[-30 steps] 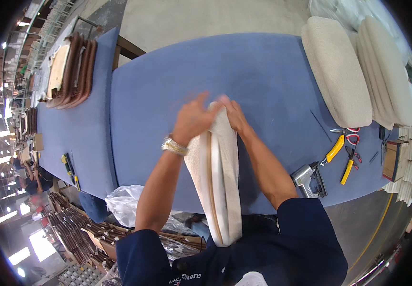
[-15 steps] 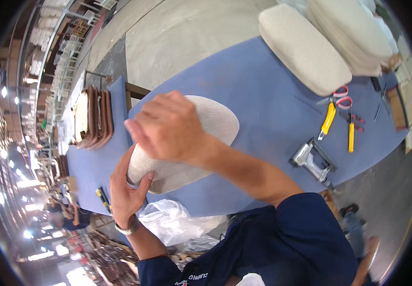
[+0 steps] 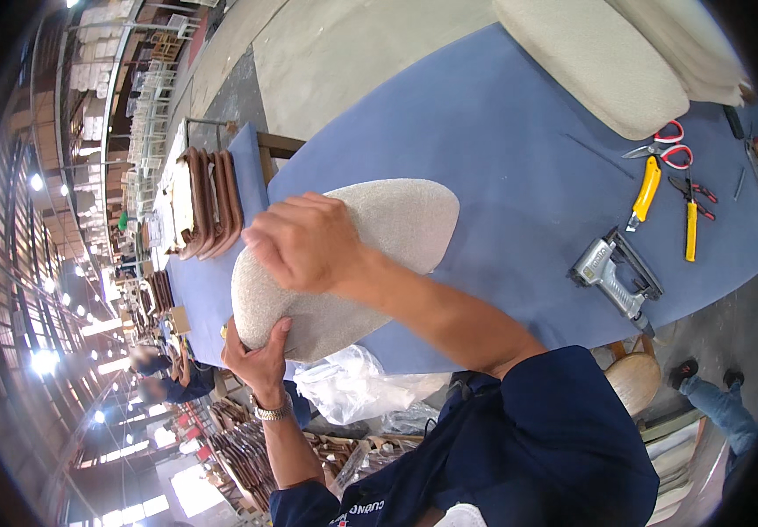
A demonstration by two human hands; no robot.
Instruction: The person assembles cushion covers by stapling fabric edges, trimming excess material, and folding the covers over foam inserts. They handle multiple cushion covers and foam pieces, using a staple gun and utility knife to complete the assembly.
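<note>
A beige fabric-covered pad (image 3: 401, 220), rounded at its ends like a chair back, is in front of me at the near left of the blue table. My left hand (image 3: 260, 356) grips its near left edge, thumb on the upper face and fingers underneath. Over the pad's left part is my right hand (image 3: 304, 241), closed in a fist with no tool showing from it. The fist hides part of the fabric; whether it presses on the pad I cannot tell.
On the blue table (image 3: 493, 158) at right lie a staple gun (image 3: 609, 272), a yellow cutter (image 3: 646, 189), red-handled scissors (image 3: 673, 145) and pliers (image 3: 691, 215). Beige cushions (image 3: 598, 61) stand behind them. Brown pads (image 3: 212, 202) are stacked at left; clear plastic (image 3: 344, 386) hangs by the near edge.
My left hand has shifted down to the pad's near left corner, uncovering its left end. My right fist stays over the pad. The whole view has swung, so the tools appear farther right.
</note>
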